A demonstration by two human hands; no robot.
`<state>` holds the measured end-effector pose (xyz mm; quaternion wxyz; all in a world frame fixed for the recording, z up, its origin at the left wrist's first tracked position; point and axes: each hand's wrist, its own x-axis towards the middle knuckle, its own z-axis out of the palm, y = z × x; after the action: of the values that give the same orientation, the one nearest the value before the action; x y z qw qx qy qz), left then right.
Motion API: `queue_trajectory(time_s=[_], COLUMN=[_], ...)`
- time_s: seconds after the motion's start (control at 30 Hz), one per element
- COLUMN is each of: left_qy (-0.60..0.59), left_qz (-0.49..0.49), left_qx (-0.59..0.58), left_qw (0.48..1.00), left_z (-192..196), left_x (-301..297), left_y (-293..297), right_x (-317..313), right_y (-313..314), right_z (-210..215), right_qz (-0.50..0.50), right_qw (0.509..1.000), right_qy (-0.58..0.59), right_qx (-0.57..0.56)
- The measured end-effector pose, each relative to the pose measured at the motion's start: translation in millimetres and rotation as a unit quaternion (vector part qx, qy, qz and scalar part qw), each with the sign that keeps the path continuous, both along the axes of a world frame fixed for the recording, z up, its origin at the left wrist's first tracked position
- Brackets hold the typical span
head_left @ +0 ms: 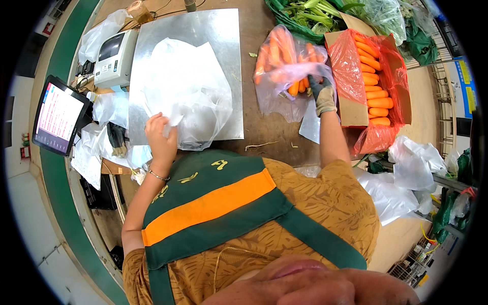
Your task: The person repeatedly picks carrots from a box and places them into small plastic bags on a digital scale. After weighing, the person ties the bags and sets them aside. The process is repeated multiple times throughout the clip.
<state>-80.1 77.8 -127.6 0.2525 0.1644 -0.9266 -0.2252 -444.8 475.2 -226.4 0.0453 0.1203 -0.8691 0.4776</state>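
Observation:
My bare left hand [159, 131], a bracelet at its wrist, is at the near left side of a white translucent plastic bag [190, 76]. Its fingers are curled by a small white piece [176, 120], whose kind I cannot make out. The bag lies on a flat metal plate [226, 25]; its contents do not show clearly. My right hand [323, 96], in a beige glove with dark fingers, closes on the right side of a clear plastic bag of carrots [275, 53]. Purplish film partly covers its fingertips. That bag rests on the brown table [252, 119].
An open cardboard box [347, 104] with red plastic lining holds several carrots [378, 103] at the right. Leafy greens [315, 12] lie behind. A label printer [114, 61] and a screen [58, 116] stand left. Loose plastic bags [391, 190] hang at the near right.

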Motion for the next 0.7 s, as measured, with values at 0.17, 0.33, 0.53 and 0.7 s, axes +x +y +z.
queue_trajectory(time_s=[0.17,0.33,0.53,0.7], left_qy=[0.114,0.134,0.127,0.136], left_qz=[0.097,0.144,0.119,0.073], left_qx=[0.231,0.242,0.37,0.387], left_qw=[0.961,0.95,0.913,0.909], left_z=[30,19,23,24], left_x=[12,29,37,31], left_y=[10,-2,13,11], right_x=[64,85,-3,-82], right_y=[-37,-40,-21,-39], right_z=[-9,15,-62,-99], right_qz=[-0.158,0.099,-0.038,0.022], right_qw=[0.976,0.943,0.968,0.852], right_qy=[0.135,0.246,-0.049,-0.052], right_qx=[-0.058,0.201,0.242,0.52])
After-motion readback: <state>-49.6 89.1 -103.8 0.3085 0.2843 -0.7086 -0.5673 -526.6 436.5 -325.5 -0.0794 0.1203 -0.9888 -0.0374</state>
